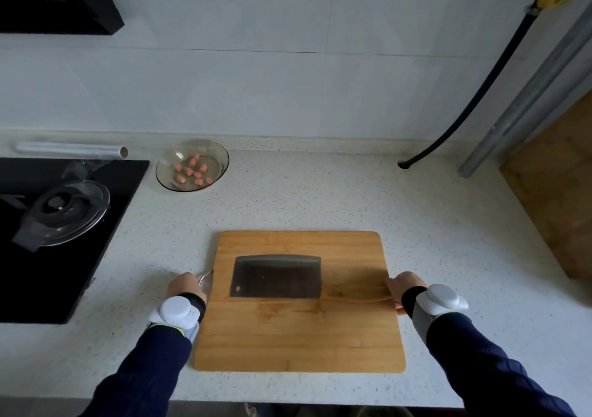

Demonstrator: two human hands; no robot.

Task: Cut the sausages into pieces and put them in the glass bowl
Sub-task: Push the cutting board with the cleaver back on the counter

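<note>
Head view: cleaver (275,277) flat on board (298,336), handle pointing at right hand (405,288), nearer; left hand (185,287) at opposite edge; both curled, grip unclear.

Black gas hob (64,240) at left; cling-film roll (70,149) behind it, against wall; black hose (480,91) meets countertop (320,192), right.

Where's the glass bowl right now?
In the head view, the glass bowl sits far left on the counter, just right of the stove, behind the cutting board.
</note>
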